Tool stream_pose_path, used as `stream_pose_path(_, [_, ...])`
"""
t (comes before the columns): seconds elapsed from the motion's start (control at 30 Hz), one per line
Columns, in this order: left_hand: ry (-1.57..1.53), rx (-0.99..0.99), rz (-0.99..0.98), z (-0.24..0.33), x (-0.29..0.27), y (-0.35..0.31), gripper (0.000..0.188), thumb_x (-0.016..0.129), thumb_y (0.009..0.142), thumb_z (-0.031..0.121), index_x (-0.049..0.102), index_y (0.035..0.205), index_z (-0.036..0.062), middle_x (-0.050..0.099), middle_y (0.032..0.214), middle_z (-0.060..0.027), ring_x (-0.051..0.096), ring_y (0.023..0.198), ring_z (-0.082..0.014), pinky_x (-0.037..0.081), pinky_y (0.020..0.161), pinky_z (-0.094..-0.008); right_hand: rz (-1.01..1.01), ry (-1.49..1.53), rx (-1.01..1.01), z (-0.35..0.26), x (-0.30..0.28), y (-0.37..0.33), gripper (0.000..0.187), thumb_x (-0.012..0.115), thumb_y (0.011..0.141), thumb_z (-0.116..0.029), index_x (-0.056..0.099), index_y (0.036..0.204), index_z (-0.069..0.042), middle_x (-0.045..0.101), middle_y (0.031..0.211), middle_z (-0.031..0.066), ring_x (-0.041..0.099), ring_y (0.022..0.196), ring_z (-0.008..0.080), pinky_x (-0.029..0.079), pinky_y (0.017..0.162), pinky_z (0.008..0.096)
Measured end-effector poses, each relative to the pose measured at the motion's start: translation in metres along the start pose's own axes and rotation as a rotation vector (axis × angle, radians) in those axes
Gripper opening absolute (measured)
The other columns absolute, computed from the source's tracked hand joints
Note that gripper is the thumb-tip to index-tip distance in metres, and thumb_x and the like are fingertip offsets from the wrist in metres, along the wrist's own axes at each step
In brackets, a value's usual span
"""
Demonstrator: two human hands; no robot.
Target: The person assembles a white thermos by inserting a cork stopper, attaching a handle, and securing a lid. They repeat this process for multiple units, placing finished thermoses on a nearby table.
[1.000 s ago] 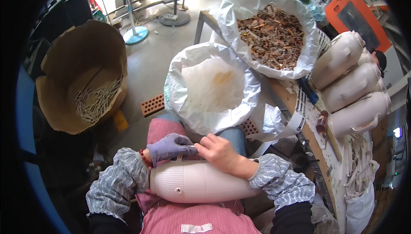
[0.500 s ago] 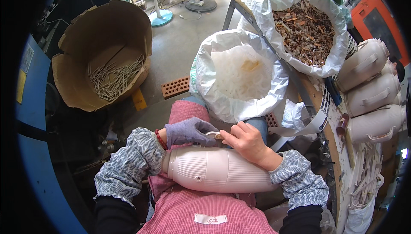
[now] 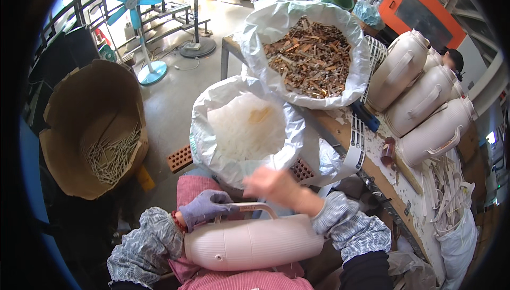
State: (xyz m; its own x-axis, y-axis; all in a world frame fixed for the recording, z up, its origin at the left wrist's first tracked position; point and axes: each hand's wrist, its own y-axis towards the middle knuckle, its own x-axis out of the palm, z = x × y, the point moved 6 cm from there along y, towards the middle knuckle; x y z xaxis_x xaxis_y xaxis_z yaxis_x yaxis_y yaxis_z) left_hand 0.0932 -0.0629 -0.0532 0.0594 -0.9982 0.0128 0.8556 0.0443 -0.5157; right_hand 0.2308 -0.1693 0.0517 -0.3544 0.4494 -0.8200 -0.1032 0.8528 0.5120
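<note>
Across my lap lies a pale pink ribbed thermos casing (image 3: 255, 242), its long side toward me and a small round hole low on its left part. Its curved handle (image 3: 260, 206) stands up along the far side. My left hand (image 3: 204, 206), in a grey-purple glove, is closed around the left end of this handle. My bare right hand (image 3: 281, 188) is in the air beyond the casing, at the near rim of a white-lined bag (image 3: 289, 154). Motion smears its fingers, so I cannot make out whether anything is in them.
Translucent scraps fill the white-lined bag. Behind it, another lined bag (image 3: 252, 30) holds brown scraps. Several similar casings (image 3: 433, 138) lie on the bench (image 3: 380, 176) at right, near a small dark red bottle (image 3: 388, 151). A cardboard bin (image 3: 64, 157) with thin sticks stands left.
My right hand has left the handle and moved away toward the white-lined bag. The left hand keeps hold of the handle. My view has turned to the right and up.
</note>
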Motion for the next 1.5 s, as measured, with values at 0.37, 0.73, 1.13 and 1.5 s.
stream_pose_path(0.37, [-0.050, 0.070, 0.063, 0.027, 0.002, -0.016, 0.037, 0.074, 0.085, 0.031, 0.068, 0.105, 0.0005, 0.067, 0.086, -0.0029, 0.060, 0.080, -0.0107, 0.049, 0.071, -0.0283, 0.247, -0.474, 0.726, 0.267, -0.114, -0.003, 0.012, 0.066, 0.081, -0.016, 0.072, 0.087, -0.007, 0.064, 0.092, 0.0128, 0.063, 0.086, 0.0320, 0.051, 0.077, 0.0407])
stream_pose_path(0.73, [0.935, 0.886, 0.262, 0.071, 0.022, -0.111, 0.050, 0.074, 0.071, 0.034, 0.066, 0.118, 0.0203, 0.063, 0.098, -0.0008, 0.061, 0.087, -0.0228, 0.047, 0.082, -0.0395, 0.250, 0.135, 0.376, 0.070, -0.056, 0.017, 0.011, 0.068, 0.080, -0.008, 0.061, 0.088, -0.004, 0.062, 0.083, 0.0104, 0.062, 0.068, 0.0259, 0.051, 0.064, 0.0356])
stream_pose_path(1.13, [1.004, 0.897, 0.537, 0.071, 0.021, -0.142, 0.045, 0.068, 0.074, 0.023, 0.064, 0.119, 0.0241, 0.053, 0.128, -0.0096, 0.054, 0.113, -0.0284, 0.044, 0.098, -0.0456, -0.089, 0.073, -0.055, -0.084, 0.000, 0.023, 0.031, 0.068, 0.075, -0.008, 0.067, 0.105, -0.003, 0.064, 0.088, 0.0082, 0.065, 0.071, 0.0220, 0.054, 0.060, 0.0299])
stream_pose_path(1.5, [0.936, 0.938, 0.501, 0.052, 0.024, -0.144, 0.042, 0.065, 0.073, 0.019, 0.065, 0.114, 0.0260, 0.053, 0.134, -0.0117, 0.058, 0.110, -0.0283, 0.047, 0.092, -0.0427, -0.478, 0.890, 0.674, -0.065, 0.023, 0.019, 0.035, 0.073, 0.081, -0.012, 0.055, 0.111, -0.003, 0.061, 0.079, 0.0073, 0.064, 0.070, 0.0157, 0.050, 0.060, 0.0304])
